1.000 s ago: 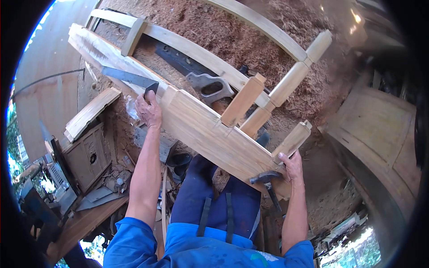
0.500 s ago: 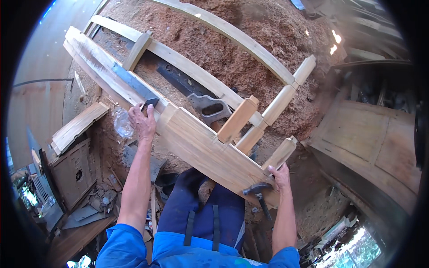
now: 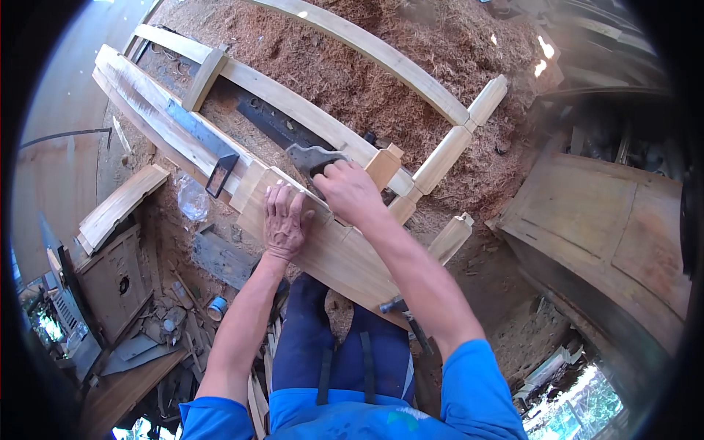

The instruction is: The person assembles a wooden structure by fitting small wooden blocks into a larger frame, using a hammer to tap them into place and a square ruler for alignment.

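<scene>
My left hand (image 3: pixel 284 220) lies on the upper face of a wide pale wooden board (image 3: pixel 341 257), its fingers stretched out. My right hand (image 3: pixel 348 189) reaches across the board, fingers closed round the grey handle of a handsaw (image 3: pixel 268 121). The saw's dark blade points up and left beneath a curved wooden rail (image 3: pixel 275 92). Left of my left hand, a bluish metal blade with a black open-frame handle (image 3: pixel 221 174) rests on the long timber. A hammer (image 3: pixel 396 303) lies at the board's lower right end, partly hidden by my right forearm.
Jointed wooden posts (image 3: pixel 444 158) and another curved rail (image 3: pixel 381 55) lie beyond the board, over heaped reddish shavings (image 3: pixel 308 44). A crumpled clear plastic piece (image 3: pixel 193 199), a blue-rimmed can (image 3: pixel 217 308) and scrap wood lie left. A wooden cabinet-like piece (image 3: pixel 579 205) stands right.
My left hand has left the black handle and moved right onto the board. My right hand has gone from the short end post at the right to the saw's handle.
</scene>
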A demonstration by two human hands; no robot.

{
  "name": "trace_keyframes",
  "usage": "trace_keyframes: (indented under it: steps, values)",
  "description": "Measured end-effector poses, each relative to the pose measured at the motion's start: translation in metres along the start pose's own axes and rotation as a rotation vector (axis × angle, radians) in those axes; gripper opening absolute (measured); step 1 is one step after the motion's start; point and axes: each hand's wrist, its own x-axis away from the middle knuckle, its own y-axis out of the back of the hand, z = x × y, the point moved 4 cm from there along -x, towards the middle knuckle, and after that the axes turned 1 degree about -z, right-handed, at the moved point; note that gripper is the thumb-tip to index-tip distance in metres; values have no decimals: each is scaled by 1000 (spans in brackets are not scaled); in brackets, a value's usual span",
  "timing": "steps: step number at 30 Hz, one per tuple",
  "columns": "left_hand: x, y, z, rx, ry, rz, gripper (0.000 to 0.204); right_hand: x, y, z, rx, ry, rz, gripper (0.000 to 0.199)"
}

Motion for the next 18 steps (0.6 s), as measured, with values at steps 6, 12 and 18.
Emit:
trace_keyframes:
  steps: [6,12,18]
  values:
    - [-6,2,-4,-63,8,52,46,-54,-62,1,307,136,524,19]
    - [1,-1,-4,-33,-1,62,49,-67,-46,8,540,348,375,19]
    - [-7,8,-14,-111,19,161,48,-34,84,-1,508,325,382,19]
